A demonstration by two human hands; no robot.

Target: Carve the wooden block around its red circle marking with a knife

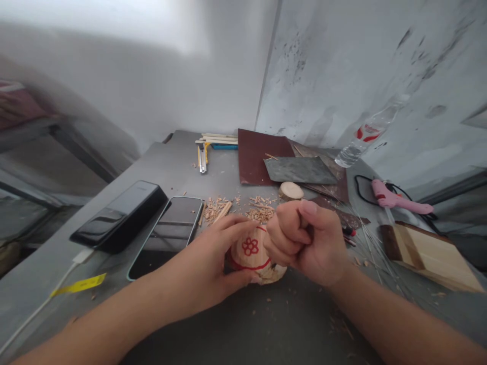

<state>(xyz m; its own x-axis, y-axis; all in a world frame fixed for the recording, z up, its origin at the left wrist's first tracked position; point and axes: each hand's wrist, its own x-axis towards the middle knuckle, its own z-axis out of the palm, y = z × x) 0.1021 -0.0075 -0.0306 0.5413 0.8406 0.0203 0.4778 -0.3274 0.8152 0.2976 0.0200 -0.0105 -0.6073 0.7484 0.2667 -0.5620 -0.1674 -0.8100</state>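
A round wood slice (251, 256) with a red flower and a red ring drawn on its face is at the middle of the table's near part. My left hand (224, 251) grips its left side, thumb at the lower edge and fingers over the top. Over the slice's right edge, my right hand (304, 238) is closed in a fist, thumb uppermost. Whatever sits inside that fist is hidden by the fingers. Wood shavings (262, 210) are scattered just behind the slice.
A phone (167, 233) and a black power bank (119, 215) lie left. Behind are a utility knife (202, 158), sandpaper sheets (262, 152) and another wood slice (291, 191). A water bottle (369, 134), pink glue gun (401, 197) and wooden block (429, 256) are on the right.
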